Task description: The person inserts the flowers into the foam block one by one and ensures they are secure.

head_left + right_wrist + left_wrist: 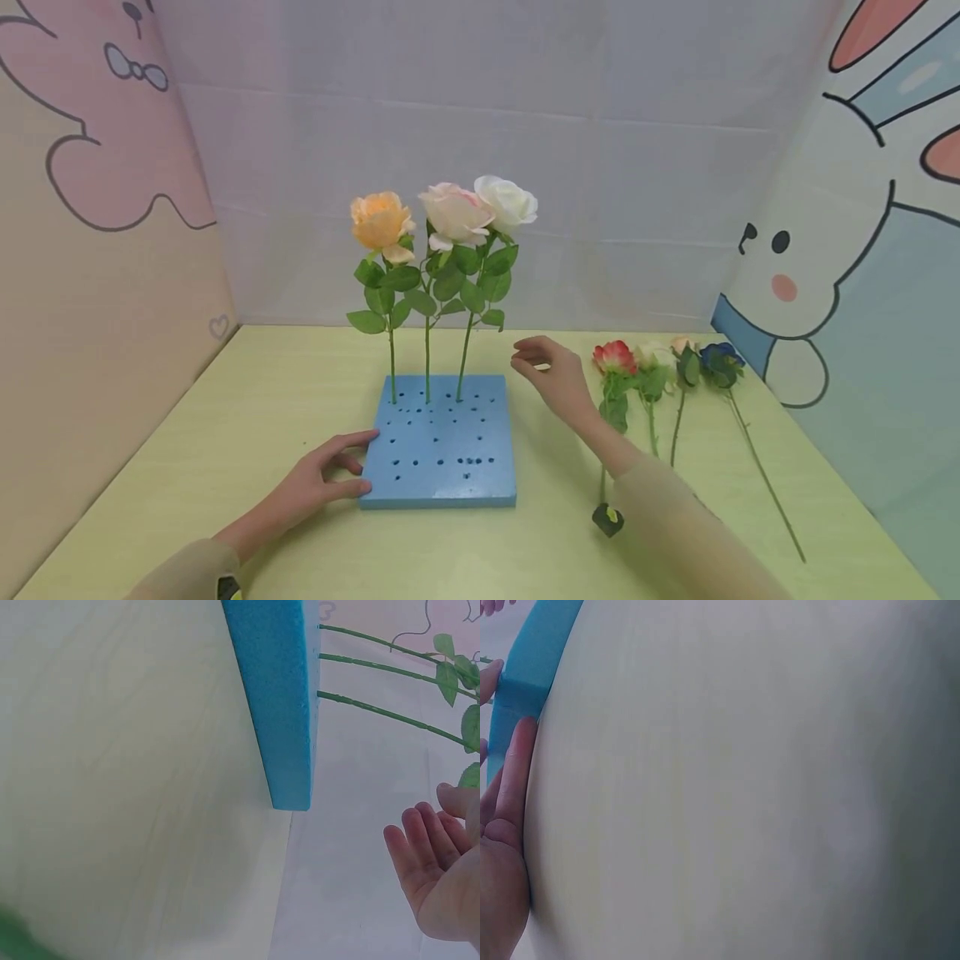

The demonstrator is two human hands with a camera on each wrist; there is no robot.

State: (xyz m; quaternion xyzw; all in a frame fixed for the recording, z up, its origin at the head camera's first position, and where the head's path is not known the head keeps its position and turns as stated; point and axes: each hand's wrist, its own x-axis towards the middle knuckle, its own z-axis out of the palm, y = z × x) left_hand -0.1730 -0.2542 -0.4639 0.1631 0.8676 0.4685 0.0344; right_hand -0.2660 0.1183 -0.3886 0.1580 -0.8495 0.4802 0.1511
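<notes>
A square blue foam block (427,492) with many small holes lies on the table. Along its back row three artificial roses stand upright: a peach one (380,222), a pale pink one (453,213) and a white one (510,202). My left hand (311,482) touches the block's left side, thumb near the front corner and index finger farther back; in the left wrist view its fingers (517,769) lie along the blue side. Off the block's back right corner, my right hand (558,382) hangs in the air with loosely bent fingers and holds nothing.
Several more artificial flowers lie to the right: a red one (615,358), a cream one (654,367), a small peach one (682,346) and a dark blue one (722,360). My right forearm passes over some stems. A pale wall (637,208) stands behind the table.
</notes>
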